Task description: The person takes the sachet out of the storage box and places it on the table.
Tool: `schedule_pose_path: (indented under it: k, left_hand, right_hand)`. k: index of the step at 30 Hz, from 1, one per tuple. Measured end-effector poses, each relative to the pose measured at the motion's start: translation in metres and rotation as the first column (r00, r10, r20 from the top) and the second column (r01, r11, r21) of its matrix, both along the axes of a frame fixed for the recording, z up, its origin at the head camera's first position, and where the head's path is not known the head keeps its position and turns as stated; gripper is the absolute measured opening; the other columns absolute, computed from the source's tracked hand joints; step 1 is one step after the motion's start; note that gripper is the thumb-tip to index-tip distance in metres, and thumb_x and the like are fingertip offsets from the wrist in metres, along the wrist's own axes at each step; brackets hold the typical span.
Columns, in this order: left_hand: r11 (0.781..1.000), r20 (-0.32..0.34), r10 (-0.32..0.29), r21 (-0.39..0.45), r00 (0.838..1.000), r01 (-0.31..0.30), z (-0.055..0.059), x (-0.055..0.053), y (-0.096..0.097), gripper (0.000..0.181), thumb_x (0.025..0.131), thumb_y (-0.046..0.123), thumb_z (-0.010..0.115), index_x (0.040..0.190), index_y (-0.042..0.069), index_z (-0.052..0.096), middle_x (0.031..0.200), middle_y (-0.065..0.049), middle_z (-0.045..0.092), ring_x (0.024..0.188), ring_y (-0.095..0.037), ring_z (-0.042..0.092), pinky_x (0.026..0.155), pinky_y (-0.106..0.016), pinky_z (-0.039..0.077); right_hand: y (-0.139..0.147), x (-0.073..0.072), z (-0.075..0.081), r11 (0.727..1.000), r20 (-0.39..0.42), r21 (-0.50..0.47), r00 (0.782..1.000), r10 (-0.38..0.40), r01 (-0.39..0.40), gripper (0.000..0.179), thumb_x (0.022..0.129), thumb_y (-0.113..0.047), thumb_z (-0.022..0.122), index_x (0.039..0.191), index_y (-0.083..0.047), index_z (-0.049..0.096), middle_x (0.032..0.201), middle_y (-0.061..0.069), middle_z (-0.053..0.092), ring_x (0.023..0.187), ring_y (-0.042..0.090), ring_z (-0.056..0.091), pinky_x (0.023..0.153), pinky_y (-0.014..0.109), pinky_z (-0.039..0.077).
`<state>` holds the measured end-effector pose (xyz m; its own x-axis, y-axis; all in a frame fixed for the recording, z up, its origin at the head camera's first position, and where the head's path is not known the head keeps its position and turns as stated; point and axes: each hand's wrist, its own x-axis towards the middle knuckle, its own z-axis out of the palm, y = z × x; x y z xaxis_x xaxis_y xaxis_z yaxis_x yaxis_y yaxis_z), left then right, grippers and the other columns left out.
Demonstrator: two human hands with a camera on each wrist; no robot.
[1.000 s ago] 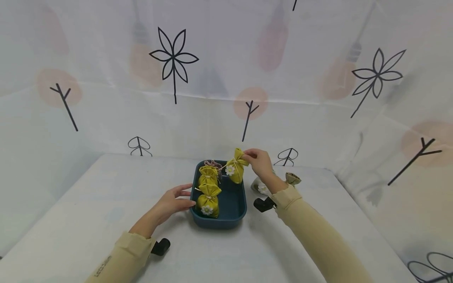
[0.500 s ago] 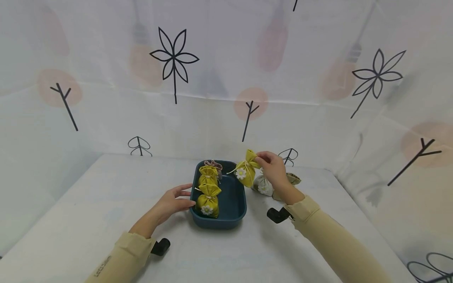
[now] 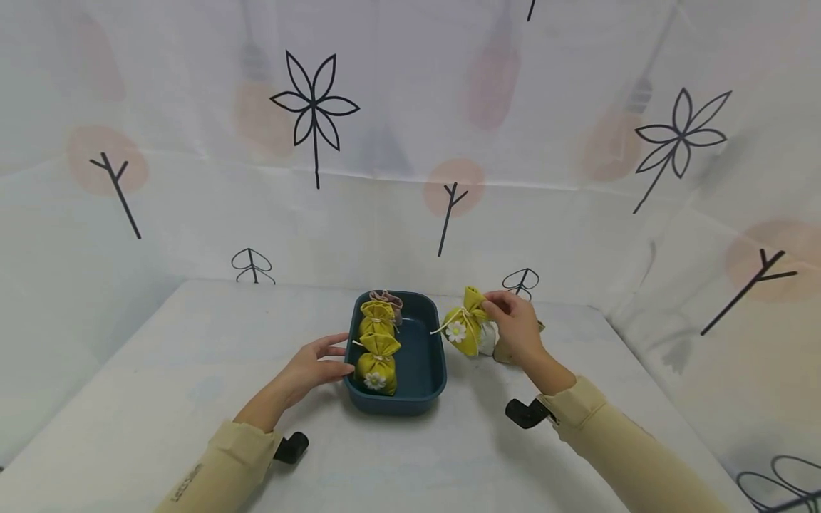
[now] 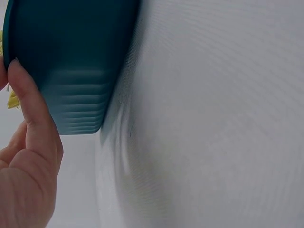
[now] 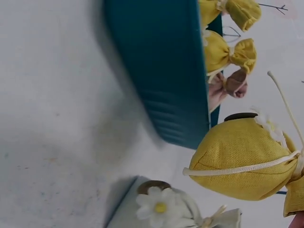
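My right hand (image 3: 517,326) pinches a yellow drawstring pouch (image 3: 463,329) by its gathered neck, just right of the blue bin (image 3: 399,406). A daisy and a loose cream cord show on the pouch (image 5: 242,161) in the right wrist view. My left hand (image 3: 309,369) rests at the bin's left rim, thumb and fingers spread; its fingertips (image 4: 19,71) touch the bin near the rim in the left wrist view. Inside the bin, two more yellow pouches (image 3: 377,367) and a mauve pouch (image 5: 225,89) line the left side.
On the table right of the bin sits a pale grey pouch (image 5: 175,206) with a daisy. Near it a beige pouch (image 3: 504,352) is mostly hidden by my right hand. White printed cloth (image 3: 385,228) hangs behind the white table (image 3: 244,328).
My right hand has carried the yellow pouch from over the bin's far right corner to the right and lower, outside the rim. My left hand and the bin stay in place.
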<state>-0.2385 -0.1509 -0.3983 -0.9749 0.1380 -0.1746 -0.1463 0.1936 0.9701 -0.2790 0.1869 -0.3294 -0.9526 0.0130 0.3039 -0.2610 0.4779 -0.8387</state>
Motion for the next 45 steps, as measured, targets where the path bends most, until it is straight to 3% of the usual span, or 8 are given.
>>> schedule_pose_path:
  k: [6, 12, 22, 29, 36, 45]
  left_hand:
    - [1.0, 0.005, 0.006, -0.002, 1.0, -0.006, -0.002, -0.002, 0.0, 0.068, 0.081, 0.011, 0.073, 0.141, 0.014, 0.041, 0.129, -0.019, 0.048, 0.1, -0.023, 0.059, 0.082, -0.035, 0.052]
    - [1.0, 0.018, 0.024, 0.004, 1.0, -0.024, -0.004, -0.002, 0.0, 0.068, 0.08, 0.01, 0.074, 0.14, 0.017, 0.043, 0.127, -0.017, 0.049, 0.098, -0.023, 0.06, 0.081, -0.035, 0.052]
    - [1.0, 0.012, 0.021, 0.007, 1.0, -0.021, -0.004, -0.002, -0.001, 0.068, 0.079, 0.011, 0.074, 0.14, 0.015, 0.043, 0.128, -0.018, 0.049, 0.099, -0.023, 0.059, 0.081, -0.035, 0.052]
    - [1.0, 0.01, 0.019, 0.005, 1.0, -0.019, -0.004, -0.002, -0.001, 0.068, 0.08, 0.011, 0.074, 0.14, 0.015, 0.042, 0.127, -0.017, 0.049, 0.098, -0.023, 0.06, 0.081, -0.035, 0.052]
    - [1.0, 0.014, 0.018, -0.001, 1.0, -0.018, -0.003, -0.002, 0.0, 0.069, 0.079, 0.012, 0.074, 0.14, 0.015, 0.042, 0.128, -0.018, 0.049, 0.098, -0.023, 0.059, 0.081, -0.034, 0.052]
    - [1.0, 0.018, 0.007, -0.007, 1.0, -0.007, -0.001, -0.001, 0.0, 0.069, 0.08, 0.012, 0.073, 0.141, 0.015, 0.041, 0.129, -0.019, 0.048, 0.1, -0.023, 0.059, 0.082, -0.034, 0.052]
  right_hand:
    - [0.011, 0.003, -0.013, 1.0, -0.012, 0.023, 1.0, -0.01, 0.011, 0.02, 0.094, -0.01, 0.055, 0.107, 0.005, 0.06, 0.099, 0.016, 0.062, 0.086, 0.017, 0.055, 0.07, 0.019, 0.048]
    - [0.022, 0.005, -0.025, 0.999, 0.042, 0.019, 0.998, -0.04, 0.039, 0.02, 0.094, -0.009, 0.054, 0.108, 0.005, 0.059, 0.102, 0.017, 0.06, 0.089, 0.019, 0.053, 0.069, 0.017, 0.045]
    - [0.032, 0.008, -0.04, 0.996, 0.043, 0.051, 0.996, -0.074, 0.072, 0.017, 0.093, -0.006, 0.055, 0.104, 0.005, 0.061, 0.098, 0.016, 0.06, 0.083, 0.017, 0.051, 0.062, 0.018, 0.044]
    - [0.034, 0.008, -0.046, 0.995, 0.093, 0.048, 0.992, -0.089, 0.085, 0.019, 0.093, -0.007, 0.056, 0.106, 0.006, 0.061, 0.099, 0.016, 0.061, 0.083, 0.016, 0.051, 0.063, 0.018, 0.044]
    - [0.038, 0.009, -0.045, 0.997, 0.114, 0.05, 0.992, -0.057, 0.052, 0.022, 0.092, -0.01, 0.059, 0.108, 0.005, 0.063, 0.099, 0.014, 0.062, 0.082, 0.014, 0.052, 0.063, 0.022, 0.046]
    - [0.033, 0.007, -0.03, 1.0, 0.118, 0.017, 0.993, -0.008, 0.006, 0.026, 0.086, -0.009, 0.065, 0.109, 0.003, 0.064, 0.097, 0.012, 0.059, 0.084, 0.018, 0.052, 0.064, 0.019, 0.046]
